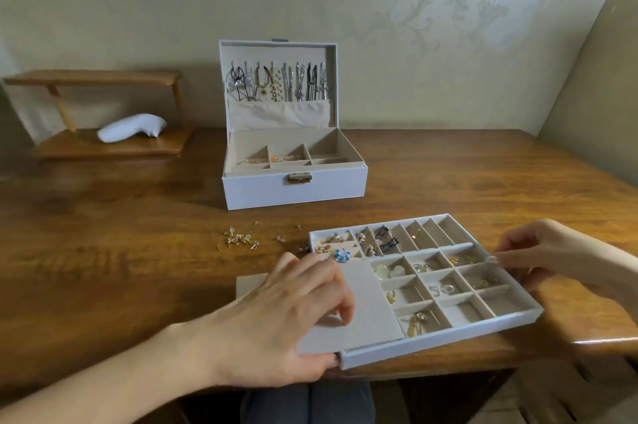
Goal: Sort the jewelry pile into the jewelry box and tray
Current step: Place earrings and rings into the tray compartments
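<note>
Jewelry box (293, 188) stands lid-up at the back of the wooden table (121, 251). Its long side runs left to right and its clasp (299, 177) faces the person. Necklaces (279, 81) hang in a row inside the lid, and the compartments below look mostly bare.

Nearer the front edge lies the tray (431, 342), also lengthwise across the table but skewed, with its right end swung a little away from the person. Many of its cells hold earrings and rings, among them a blue flower piece (341, 255) near the far-left corner.

The left hand (283, 316) grips a flat grey pad (366, 302) that covers the tray's left end and juts past it. The thumb is on top and a fingertip shows beneath the near edge. The right hand (545, 251) reaches onto the tray's right rim. From here I cannot tell whether it pinches the rim or only steadies it.

What is left of the pile (240, 240) is a thin scatter of small gold pieces on the bare wood, between box and tray and left of the tray's far corner.

The sorting looks well along to me, and the step in hand seems to be handling the pad, not picking. The next move likely calls for a free hand and a fine fingertip pinch, since those bits are tiny and may be tangled.
</note>
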### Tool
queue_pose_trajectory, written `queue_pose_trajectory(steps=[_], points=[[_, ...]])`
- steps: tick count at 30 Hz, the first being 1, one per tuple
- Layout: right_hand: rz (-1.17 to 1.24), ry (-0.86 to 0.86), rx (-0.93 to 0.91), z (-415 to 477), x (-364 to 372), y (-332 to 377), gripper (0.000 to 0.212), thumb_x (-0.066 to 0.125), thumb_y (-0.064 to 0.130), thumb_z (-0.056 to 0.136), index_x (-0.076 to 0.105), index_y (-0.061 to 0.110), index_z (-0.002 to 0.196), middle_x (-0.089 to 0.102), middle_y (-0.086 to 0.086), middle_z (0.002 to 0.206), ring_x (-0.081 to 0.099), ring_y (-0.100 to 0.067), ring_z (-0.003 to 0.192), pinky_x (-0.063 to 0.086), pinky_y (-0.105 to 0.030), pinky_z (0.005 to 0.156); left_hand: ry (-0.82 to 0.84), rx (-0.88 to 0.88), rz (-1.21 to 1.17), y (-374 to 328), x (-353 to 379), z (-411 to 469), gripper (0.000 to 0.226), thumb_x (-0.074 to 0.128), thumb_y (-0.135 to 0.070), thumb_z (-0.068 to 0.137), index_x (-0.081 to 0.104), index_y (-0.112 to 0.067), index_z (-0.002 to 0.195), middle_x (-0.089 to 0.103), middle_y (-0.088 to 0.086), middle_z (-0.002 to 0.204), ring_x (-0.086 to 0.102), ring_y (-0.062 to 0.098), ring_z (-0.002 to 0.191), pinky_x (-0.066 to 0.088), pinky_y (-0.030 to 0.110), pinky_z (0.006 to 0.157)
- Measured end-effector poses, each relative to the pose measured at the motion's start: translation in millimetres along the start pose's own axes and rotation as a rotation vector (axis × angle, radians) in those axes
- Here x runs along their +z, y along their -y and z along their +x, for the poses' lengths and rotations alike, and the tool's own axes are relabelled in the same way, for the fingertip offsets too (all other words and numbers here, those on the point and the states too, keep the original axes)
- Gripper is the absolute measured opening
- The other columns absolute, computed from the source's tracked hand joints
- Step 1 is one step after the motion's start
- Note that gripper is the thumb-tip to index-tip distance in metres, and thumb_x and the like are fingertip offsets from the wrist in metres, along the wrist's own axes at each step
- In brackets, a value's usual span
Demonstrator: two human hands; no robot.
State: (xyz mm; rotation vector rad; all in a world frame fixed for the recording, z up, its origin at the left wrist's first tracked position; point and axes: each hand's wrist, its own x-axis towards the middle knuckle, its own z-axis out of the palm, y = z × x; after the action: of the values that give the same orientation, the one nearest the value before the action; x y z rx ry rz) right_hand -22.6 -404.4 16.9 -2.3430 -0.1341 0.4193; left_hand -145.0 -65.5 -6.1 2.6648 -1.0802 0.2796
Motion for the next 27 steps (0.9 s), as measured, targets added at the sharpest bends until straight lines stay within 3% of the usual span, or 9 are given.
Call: queue_pose_trajectory(steps=[5,7,10,12,14,16,21,25,27], points=[[0.073,-0.012,0.071,2.5,3.3,-6.3,0.086,0.083,0.07,0.007,0.074,0.009,0.068,0.071,-0.016,0.07,0.069,-0.024,0.061,0.056,-0.031,0.054,0.122,-0.129,-0.196,7.4,-19.3,-3.0,0.04,0.055,-0.064,0.08,0.049,-0.035,0.107,0.039,-0.028,0.102,0.035,-0.006,0.102,0.024,0.012,0.092],[0.09,-0.032,0.09,3.0,4.3,-10.4,0.091,0.08,0.072,0.001,0.075,0.011,0.069,0.07,-0.016,0.069,0.067,-0.022,0.059,0.057,-0.033,0.056,-0.006,-0.318,-0.335,27.8,-29.0,-3.8,0.033,0.058,-0.058,0.078,0.054,-0.033,0.1,0.051,-0.024,0.099,0.048,-0.001,0.097,0.037,0.01,0.085],[0.067,-0.053,0.103,-0.1,9.6,-5.8,0.064,0.089,0.059,0.027,0.075,0.011,0.068,0.07,-0.016,0.067,0.067,-0.023,0.058,0.059,-0.041,0.06,-0.281,-0.624,-0.164,86.8,-36.8,-11.3,0.014,0.069,-0.032,0.082,0.059,-0.026,0.09,0.061,-0.011,0.092,0.057,0.003,0.076,0.041,0.011,0.063],[0.04,-0.073,0.114,-2.0,13.2,1.8,0.019,0.084,0.025,0.065,0.074,0.01,0.065,0.07,-0.017,0.067,0.067,-0.025,0.056,0.06,-0.046,0.062,-0.253,-0.781,-0.04,118.1,-36.4,-19.8,0.013,0.07,-0.025,0.082,0.06,-0.024,0.091,0.062,-0.007,0.096,0.056,0.002,0.075,0.038,0.015,0.06],[-0.023,-0.127,0.112,4.8,11.8,-3.5,0.016,0.074,0.01,0.079,0.072,0.007,0.064,0.07,-0.017,0.065,0.067,-0.024,0.053,0.058,-0.037,0.054,-0.203,-0.823,-0.06,132.4,-32.2,-25.6,0.011,0.069,-0.025,0.083,0.061,-0.026,0.089,0.06,-0.008,0.098,0.056,0.003,0.077,0.037,0.014,0.06],[-0.063,-0.16,0.13,10.2,11.3,-10.4,0.023,0.072,0.007,0.081,0.07,0.008,0.058,0.069,-0.017,0.062,0.066,-0.023,0.049,0.055,-0.032,0.049,-0.159,-0.745,-0.085,134.1,-27.8,-26.3,0.012,0.07,-0.028,0.082,0.06,-0.033,0.085,0.059,-0.012,0.097,0.053,0.003,0.083,0.04,0.017,0.066],[-0.093,-0.184,0.168,9.2,6.8,-17.0,0.022,0.074,0.008,0.08,0.07,0.008,0.059,0.069,-0.019,0.064,0.065,-0.028,0.05,0.058,-0.043,0.056,-0.002,-0.502,0.0,133.4,-17.6,-11.9,0.009,0.067,-0.036,0.083,0.059,-0.039,0.088,0.046,-0.022,0.091,0.038,-0.002,0.093,0.033,0.024,0.085],[-0.012,-0.172,0.12,1.7,7.5,-16.1,0.013,0.077,0.018,0.075,0.074,0.017,0.063,0.071,-0.014,0.065,0.066,-0.021,0.05,0.054,-0.031,0.05,0.055,-0.494,0.033,138.2,-13.6,-4.0,0.016,0.064,-0.032,0.086,0.054,-0.034,0.075,0.044,-0.018,0.091,0.038,0.002,0.094,0.031,0.025,0.09],[0.05,-0.193,0.075,-3.1,5.8,-17.0,0.013,0.079,0.032,0.063,0.075,0.022,0.07,0.072,-0.011,0.069,0.067,-0.02,0.053,0.056,-0.033,0.057,0.044,-0.522,-0.013,137.2,-14.8,-0.6,0.017,0.063,-0.028,0.087,0.052,-0.031,0.075,0.047,-0.014,0.091,0.043,0.005,0.091,0.035,0.024,0.087]])
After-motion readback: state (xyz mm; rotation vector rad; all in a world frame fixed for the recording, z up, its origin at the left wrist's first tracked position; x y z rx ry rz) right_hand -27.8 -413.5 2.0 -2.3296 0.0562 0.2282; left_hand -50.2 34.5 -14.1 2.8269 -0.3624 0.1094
